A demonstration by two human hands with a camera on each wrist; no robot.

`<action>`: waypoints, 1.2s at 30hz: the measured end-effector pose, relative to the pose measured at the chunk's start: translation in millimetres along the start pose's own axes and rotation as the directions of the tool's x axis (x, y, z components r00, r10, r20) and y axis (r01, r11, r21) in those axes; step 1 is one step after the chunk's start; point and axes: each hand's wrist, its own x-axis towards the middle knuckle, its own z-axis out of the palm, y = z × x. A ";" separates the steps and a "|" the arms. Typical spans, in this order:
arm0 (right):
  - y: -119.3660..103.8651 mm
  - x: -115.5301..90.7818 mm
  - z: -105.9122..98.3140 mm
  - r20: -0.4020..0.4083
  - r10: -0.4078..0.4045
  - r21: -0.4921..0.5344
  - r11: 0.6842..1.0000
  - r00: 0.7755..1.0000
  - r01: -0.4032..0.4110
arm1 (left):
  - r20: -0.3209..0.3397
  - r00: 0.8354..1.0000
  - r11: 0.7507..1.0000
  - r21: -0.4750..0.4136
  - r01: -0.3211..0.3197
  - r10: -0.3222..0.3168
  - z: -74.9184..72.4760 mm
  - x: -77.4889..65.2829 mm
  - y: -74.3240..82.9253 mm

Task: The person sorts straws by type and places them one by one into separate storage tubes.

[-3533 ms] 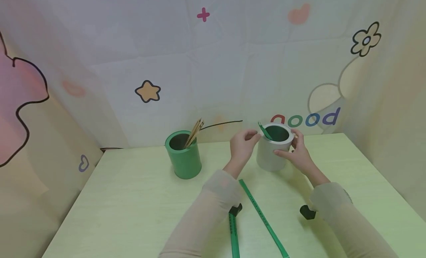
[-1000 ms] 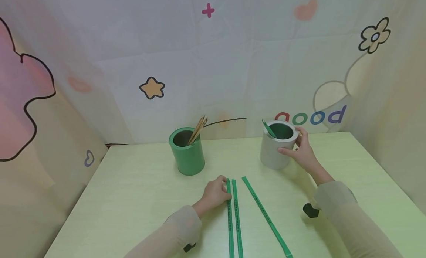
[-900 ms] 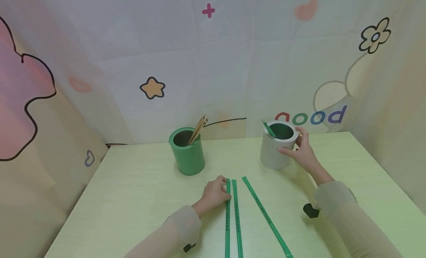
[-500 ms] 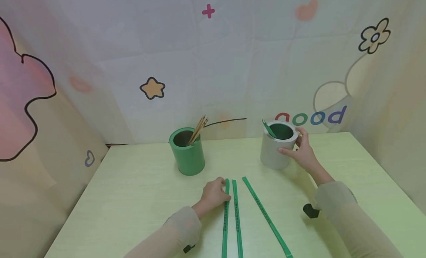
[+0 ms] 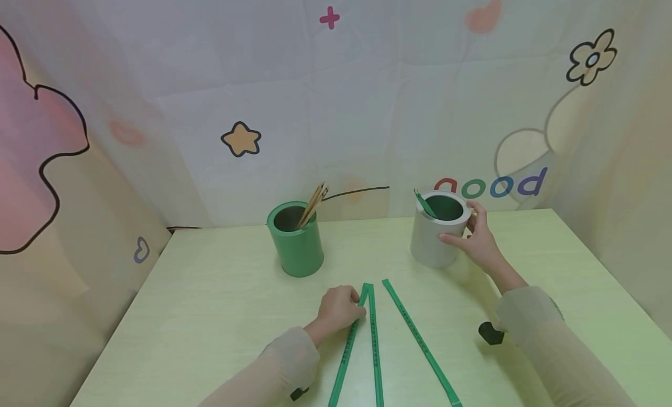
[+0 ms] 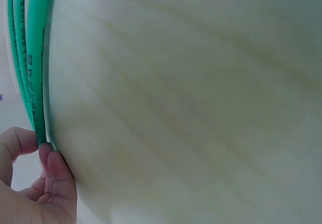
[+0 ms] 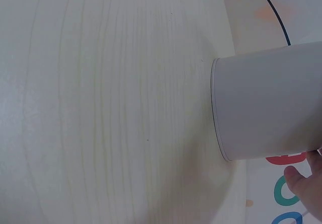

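Near the table's middle, my left hand (image 5: 338, 309) pinches a long green strip (image 5: 345, 354) with dark printing between thumb and fingers, close to its upper end. It slants down to the left. Two more green strips lie to its right: one nearly straight (image 5: 375, 348), one slanting (image 5: 417, 337). The left wrist view shows the fingertips below several printed green lengths (image 6: 36, 73). My right hand (image 5: 476, 242) holds the right side of an upright light grey cup (image 5: 431, 244), thumb on the front. A green piece (image 5: 424, 204) sticks out of that cup.
A green cup (image 5: 299, 252) stands at the back left, with several thin wooden sticks (image 5: 312, 206) leaning in it. Behind the pale table (image 5: 210, 313) hangs a printed cloth (image 5: 346, 115), close behind both cups.
My left hand has come from the grey cup down to the green strips. The pinched strip's lower end has since swung left, its top nearing the middle strip. The right hand stays put.
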 end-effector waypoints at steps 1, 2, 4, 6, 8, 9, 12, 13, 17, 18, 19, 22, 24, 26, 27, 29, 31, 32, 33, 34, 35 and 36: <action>-0.3 -0.4 -0.2 0.000 -0.002 0.000 1.000 1.000 0.002 | 0.002 1.000 1.000 -0.004 0.003 -0.003 0.1 -0.3 0.0; -0.7 -0.9 -0.2 0.001 -0.002 0.001 1.000 1.000 0.002 | 0.003 1.000 1.000 -0.010 0.006 -0.006 0.1 -0.6 0.0; -1.4 -2.0 -0.5 0.002 -0.004 0.003 1.000 1.000 0.004 | 0.008 1.000 1.000 -0.029 0.010 -0.009 0.2 -1.1 -0.3; -1.7 -2.9 -0.7 0.002 -0.006 0.004 1.000 1.000 0.006 | 0.016 1.000 0.998 -0.059 0.011 -0.010 -0.6 -1.8 -0.3; -1.7 -3.7 -0.5 0.002 -0.005 0.003 1.000 1.000 0.005 | 0.026 1.000 0.996 -0.091 0.009 -0.006 -1.8 -2.0 -0.7; -1.7 -3.9 -0.6 0.000 -0.006 0.004 1.000 1.000 0.006 | 0.034 0.999 0.994 -0.112 0.006 -0.003 -2.9 -1.9 -0.8; -0.7 -3.9 -0.4 -0.002 -0.009 0.005 1.000 1.000 0.009 | 0.079 0.997 0.981 -0.192 0.004 0.012 -8.4 -1.0 1.3; -0.5 -3.9 -0.4 -0.003 -0.009 0.005 1.000 1.000 0.009 | 0.101 0.995 0.976 -0.220 0.002 0.021 -10.9 -0.6 2.6; 0.3 -3.5 -0.6 -0.005 -0.012 0.005 1.000 1.000 0.012 | 0.193 0.979 0.935 -0.354 0.003 0.070 -23.7 -0.8 11.9; 0.2 -3.7 -0.9 -0.004 -0.010 0.005 1.000 1.000 0.010 | 0.209 0.974 0.925 -0.379 0.000 0.086 -26.9 -0.8 14.8; -0.1 -3.9 -1.1 -0.004 -0.010 0.005 1.000 1.000 0.010 | 0.223 0.969 0.917 -0.399 -0.006 0.103 -30.4 -1.0 17.8; -0.7 -4.0 -1.8 0.000 -0.006 0.005 1.000 1.000 0.006 | 0.241 0.959 0.899 -0.437 -0.030 0.149 -41.3 -1.5 28.7; -1.2 -3.8 -2.2 0.001 -0.005 0.008 1.000 1.000 0.005 | 0.240 0.956 0.893 -0.447 -0.047 0.170 -48.3 -1.0 36.8; -0.9 -2.9 -2.3 0.003 -0.009 0.011 1.000 1.000 0.009 | 0.227 0.956 0.888 -0.456 -0.064 0.185 -55.9 -0.7 46.4; -0.9 -2.5 -2.3 0.004 -0.010 0.013 1.000 1.000 0.010 | 0.215 0.959 0.884 -0.462 -0.069 0.187 -59.8 -0.6 51.8; -0.4 -1.7 -2.0 0.006 -0.010 0.016 1.000 1.000 0.010 | 0.183 0.963 0.872 -0.482 -0.086 0.196 -67.8 -0.1 62.7; 0.2 -0.9 -1.7 0.006 -0.009 0.014 1.000 1.000 0.009 | 0.140 0.970 0.859 -0.502 -0.101 0.196 -76.5 0.1 74.9; 0.3 -0.6 -1.5 0.006 -0.006 0.013 1.000 1.000 0.006 | 0.116 0.974 0.851 -0.513 -0.109 0.195 -80.8 0.2 81.0; 0.3 -0.5 -1.3 0.005 -0.004 0.011 1.000 1.000 0.004 | 0.092 0.978 0.841 -0.530 -0.113 0.189 -84.9 0.6 86.8; 0.2 -0.3 -1.1 0.004 -0.003 0.009 1.000 1.000 0.003 | 0.066 0.980 0.829 -0.547 -0.120 0.186 -88.8 1.2 92.2; -0.1 -0.3 -0.8 0.003 -0.003 0.008 1.000 1.000 0.003 | 0.042 0.983 0.817 -0.563 -0.124 0.179 -92.4 1.8 97.3; -0.3 -0.2 -0.6 0.002 -0.003 0.007 1.000 1.000 0.003 | 0.016 0.985 0.806 -0.577 -0.131 0.171 -95.9 2.5 102.0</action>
